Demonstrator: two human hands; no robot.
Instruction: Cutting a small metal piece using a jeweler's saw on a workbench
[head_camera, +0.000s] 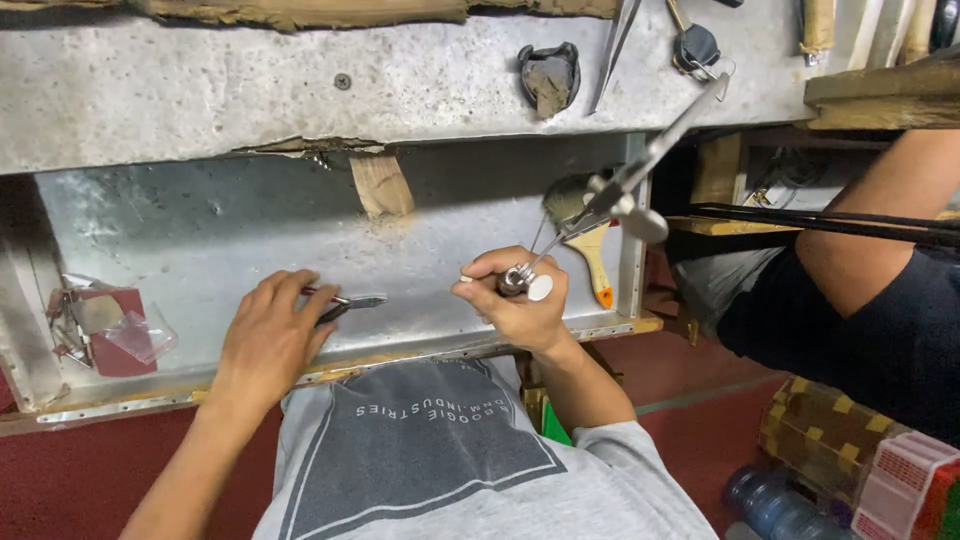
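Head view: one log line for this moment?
left hand: on pliers | right hand: grips metal tool | surface: metal tray | nearby: brush

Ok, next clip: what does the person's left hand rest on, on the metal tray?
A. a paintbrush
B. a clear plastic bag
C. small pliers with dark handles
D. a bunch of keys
C: the left hand lies over small pliers whose tips poke out to its right, while the paintbrush lies beyond the right hand.
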